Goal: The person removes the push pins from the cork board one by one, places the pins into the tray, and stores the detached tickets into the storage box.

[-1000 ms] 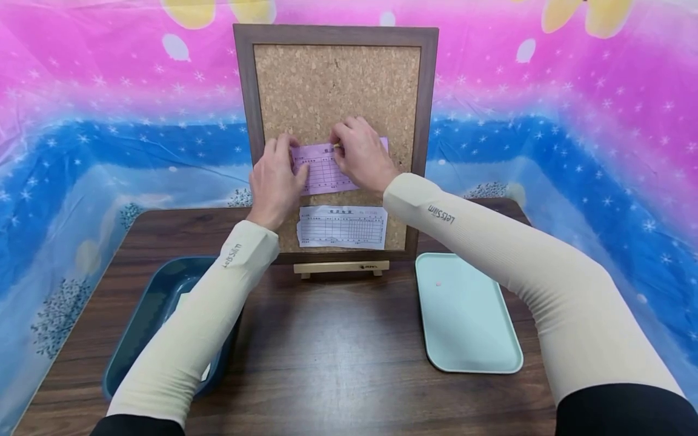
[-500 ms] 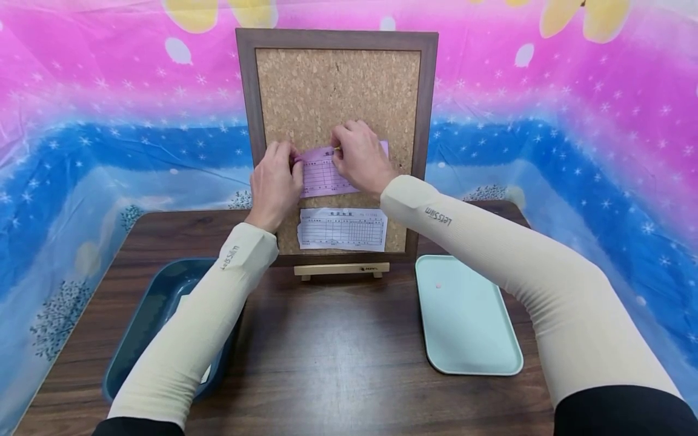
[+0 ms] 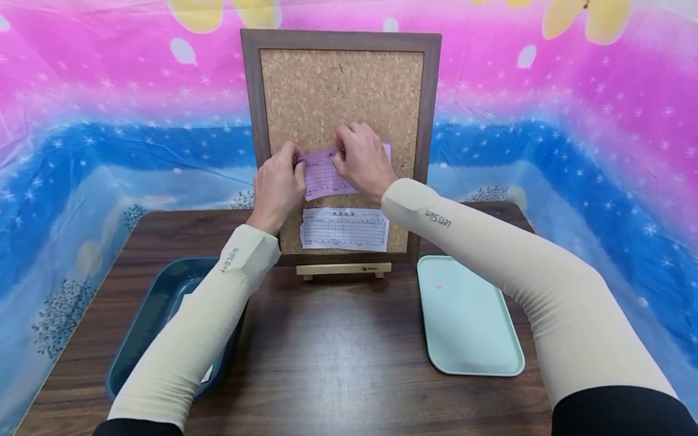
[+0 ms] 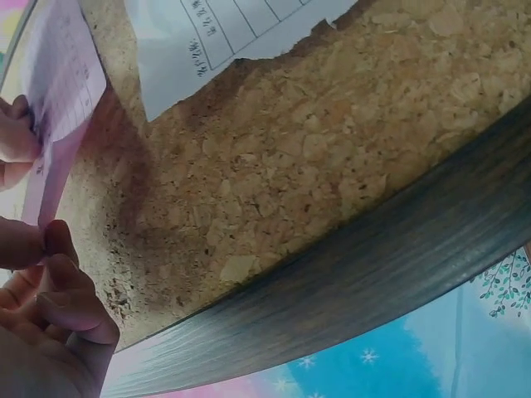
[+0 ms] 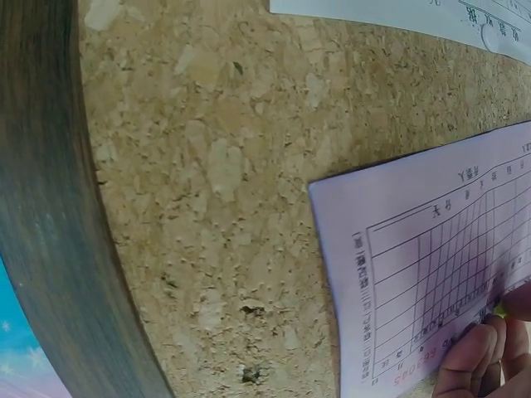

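Observation:
A pink receipt slip (image 3: 317, 177) with a printed grid lies against a framed cork board (image 3: 343, 91). My left hand (image 3: 278, 184) pinches its upper left corner between thumb and fingers; in the left wrist view, that end stands off the cork. At the slip's top middle, my right hand (image 3: 364, 158) pinches a small yellow-green piece, probably a push pin (image 5: 499, 310), mostly hidden by the fingers. Below hangs a white receipt slip (image 3: 345, 230) with a torn left edge. A translucent round pin head (image 5: 491, 37) shows near its top edge in the right wrist view.
The board stands on a small wooden easel (image 3: 343, 269) on a dark wood table (image 3: 327, 363). A deep blue tray (image 3: 158, 290) with paper in it stands left, partly under my left sleeve. A pale green tray (image 3: 469, 327) with a tiny pink piece (image 3: 440, 286) lies right.
The left hand's fingers, first spread along the pink slip's left side, now pinch its upper left corner, and that end has bent away from the cork. The right hand stays at the top edge.

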